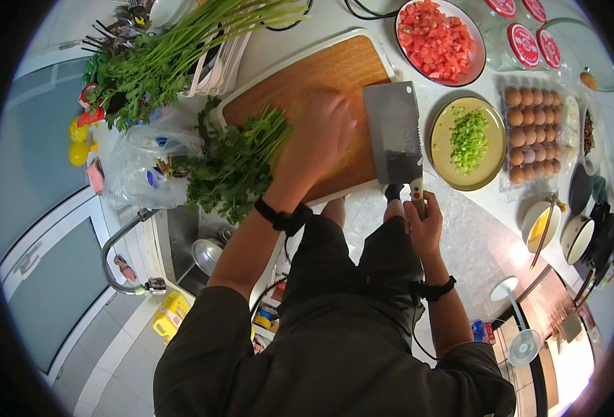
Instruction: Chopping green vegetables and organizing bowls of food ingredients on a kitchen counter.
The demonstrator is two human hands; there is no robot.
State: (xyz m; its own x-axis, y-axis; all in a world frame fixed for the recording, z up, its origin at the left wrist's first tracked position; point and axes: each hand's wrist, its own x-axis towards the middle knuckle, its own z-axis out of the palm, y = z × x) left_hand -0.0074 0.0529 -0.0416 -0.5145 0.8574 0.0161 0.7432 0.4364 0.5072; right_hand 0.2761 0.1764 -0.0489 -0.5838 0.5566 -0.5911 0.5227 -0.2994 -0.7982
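My right hand (424,224) grips the handle of a broad Chinese cleaver (394,133). Its blade overlaps the right side of a wooden cutting board (333,65) with a pale rim. Over the middle of that board is my left hand (320,130), blurred, with its fingers curled; whether anything is in them cannot be made out. Leafy green stalks, apparently Chinese celery (234,161), lie just left of this hand, partly on the board and partly past its left edge. My left wrist and forearm hide some of the stalk ends.
To the right stand a bowl of diced tomato (434,44), a plate of chopped green pieces (468,140) and a carton of eggs (531,133). More long celery (182,57) lies across a white basket at the upper left. A sink (182,245) with a faucet (110,255) is lower left.
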